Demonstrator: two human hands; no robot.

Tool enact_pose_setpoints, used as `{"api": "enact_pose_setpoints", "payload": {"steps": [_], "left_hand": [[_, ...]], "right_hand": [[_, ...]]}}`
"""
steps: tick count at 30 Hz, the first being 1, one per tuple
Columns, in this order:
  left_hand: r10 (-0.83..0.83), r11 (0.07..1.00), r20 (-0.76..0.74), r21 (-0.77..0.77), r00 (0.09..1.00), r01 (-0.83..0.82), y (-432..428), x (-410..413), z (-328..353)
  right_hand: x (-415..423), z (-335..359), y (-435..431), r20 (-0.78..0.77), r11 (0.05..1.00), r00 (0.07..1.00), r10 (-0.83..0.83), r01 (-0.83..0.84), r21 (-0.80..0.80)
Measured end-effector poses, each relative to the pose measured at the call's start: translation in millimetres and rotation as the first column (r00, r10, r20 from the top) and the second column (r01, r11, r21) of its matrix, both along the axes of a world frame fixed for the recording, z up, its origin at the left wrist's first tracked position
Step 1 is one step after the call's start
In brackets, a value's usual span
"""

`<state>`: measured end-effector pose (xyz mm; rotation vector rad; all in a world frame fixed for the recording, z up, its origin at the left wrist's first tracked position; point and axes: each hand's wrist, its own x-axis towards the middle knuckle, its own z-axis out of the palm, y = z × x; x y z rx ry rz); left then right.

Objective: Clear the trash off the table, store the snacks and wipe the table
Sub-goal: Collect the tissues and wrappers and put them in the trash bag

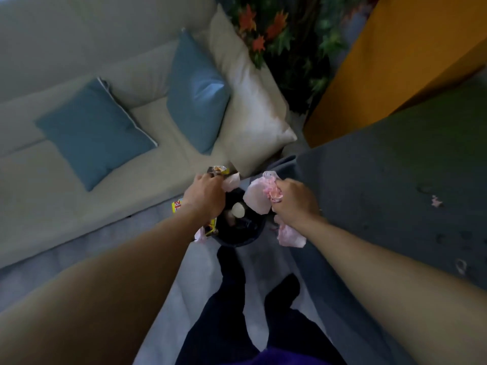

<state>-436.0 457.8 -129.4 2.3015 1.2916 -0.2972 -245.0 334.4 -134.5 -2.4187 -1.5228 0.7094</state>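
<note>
— While you stand over the bin (237, 239), which step are you in?
— The trash step, I think. The bin is just below your two hands, between them, and a pale crumpled ball (238, 209) lies inside it.
— What do your hands hold?
— Your left hand (205, 196) is curled tightly round yellow snack wrappers (220, 170) and some pink paper. Your right hand (296, 200) is also closed like a fist, round crumpled pink tissues (272, 192).
— And the next move?
— It calls for loosening both grips directly above the opening, so nothing drops outside it. One pink scrap (436, 201) lies on the surface (395, 180), well to the right of your right hand; probably it needs collecting before wiping.
</note>
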Motion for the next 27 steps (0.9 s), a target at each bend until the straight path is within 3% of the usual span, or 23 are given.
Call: {"api": "enact_pose_setpoints", "payload": {"steps": [16,21,27], "left_hand": [[0.023,0.988,-0.008,-0.151,1.000,-0.024,19,0,-251],[0.089,0.931,-0.051,-0.352,0.995,-0.101,8,11,-316],[0.037,0.851,-0.084,-0.520,0.996,-0.076,6,9,-340]], "right_hand": [[-11,-221,21,-0.037,0.975,0.991,-0.131,0.122,-0.184],[-11,-274,11,-0.021,0.960,0.988,-0.156,0.146,-0.239],[-15,-299,-5,-0.032,0.953,0.990,-0.134,0.121,-0.278]]}}
